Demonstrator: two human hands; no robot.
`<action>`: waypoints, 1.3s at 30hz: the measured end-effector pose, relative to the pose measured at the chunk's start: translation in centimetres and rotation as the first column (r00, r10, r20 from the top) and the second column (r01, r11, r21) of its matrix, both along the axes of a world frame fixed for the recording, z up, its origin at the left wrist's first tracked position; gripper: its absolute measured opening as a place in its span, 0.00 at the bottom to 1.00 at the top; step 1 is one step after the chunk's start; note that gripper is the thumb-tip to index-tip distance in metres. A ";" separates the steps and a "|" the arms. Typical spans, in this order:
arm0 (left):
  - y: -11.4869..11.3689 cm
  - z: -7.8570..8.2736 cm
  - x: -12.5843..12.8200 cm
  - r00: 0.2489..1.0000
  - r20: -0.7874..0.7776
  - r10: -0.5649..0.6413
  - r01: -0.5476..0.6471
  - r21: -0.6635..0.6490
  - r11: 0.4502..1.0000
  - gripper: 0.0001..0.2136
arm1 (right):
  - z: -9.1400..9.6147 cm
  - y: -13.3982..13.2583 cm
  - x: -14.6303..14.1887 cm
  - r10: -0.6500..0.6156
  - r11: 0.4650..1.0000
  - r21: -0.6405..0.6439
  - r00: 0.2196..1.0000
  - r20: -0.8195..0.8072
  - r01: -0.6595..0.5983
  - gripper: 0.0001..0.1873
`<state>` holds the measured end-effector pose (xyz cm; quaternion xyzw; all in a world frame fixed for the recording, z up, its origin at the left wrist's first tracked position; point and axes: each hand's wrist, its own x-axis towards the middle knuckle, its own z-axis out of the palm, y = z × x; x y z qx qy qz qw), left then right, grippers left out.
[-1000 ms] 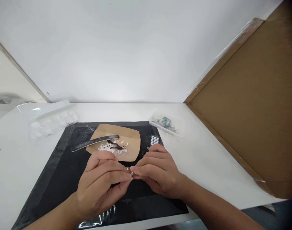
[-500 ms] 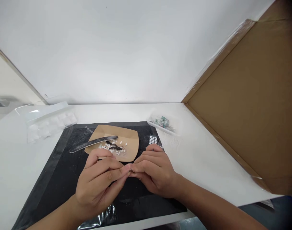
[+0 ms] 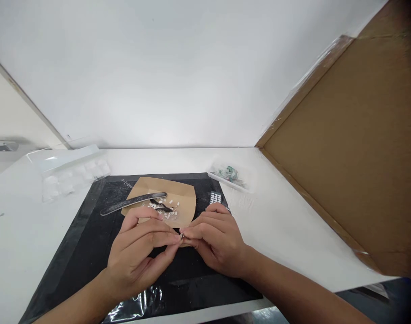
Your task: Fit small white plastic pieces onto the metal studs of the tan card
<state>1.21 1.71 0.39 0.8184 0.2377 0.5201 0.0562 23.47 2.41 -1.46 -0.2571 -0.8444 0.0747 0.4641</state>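
Observation:
My left hand (image 3: 139, 252) and my right hand (image 3: 214, 240) meet fingertip to fingertip over a black mat (image 3: 87, 238). Both are closed in a pinch on one tiny shiny part (image 3: 181, 235) between them; I cannot make out what it is. Just beyond my fingers lies a brown paper sheet (image 3: 181, 198) carrying several small white pieces (image 3: 164, 209) and a dark small object (image 3: 161, 206). A long dark file-like tool (image 3: 131, 202) rests across the paper's left edge.
A small white-dotted dark item (image 3: 215, 197) lies past my right hand. A clear tray with green bits (image 3: 229, 174) sits at the back right, a clear plastic blister tray (image 3: 68, 173) at the back left. A brown cardboard wall (image 3: 354, 148) stands along the right.
Both hands have stayed pinched together on the tiny part, shifting slightly away from me towards the paper. Nothing else on the mat has moved.

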 end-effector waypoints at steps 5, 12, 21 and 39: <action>-0.1 0.0 0.2 1.000 0.015 0.024 -0.024 -0.012 1.000 0.10 | 0.1 0.0 0.0 0.001 1.000 0.004 1.000 -0.003 -0.001 0.06; 0.2 0.1 0.2 0.998 -0.046 -0.036 0.036 0.000 0.999 0.14 | 0.3 0.0 -0.2 0.001 1.000 -0.007 1.000 0.013 -0.001 0.06; 0.0 0.3 -0.2 0.997 -0.071 0.042 -0.037 0.067 0.997 0.14 | 0.0 -0.1 -0.2 -0.018 1.000 -0.014 1.000 0.012 0.018 0.05; 0.1 0.2 0.2 0.999 -0.032 0.016 -0.014 0.047 0.999 0.11 | 0.2 0.0 -0.2 -0.002 1.000 0.007 1.000 -0.010 0.002 0.04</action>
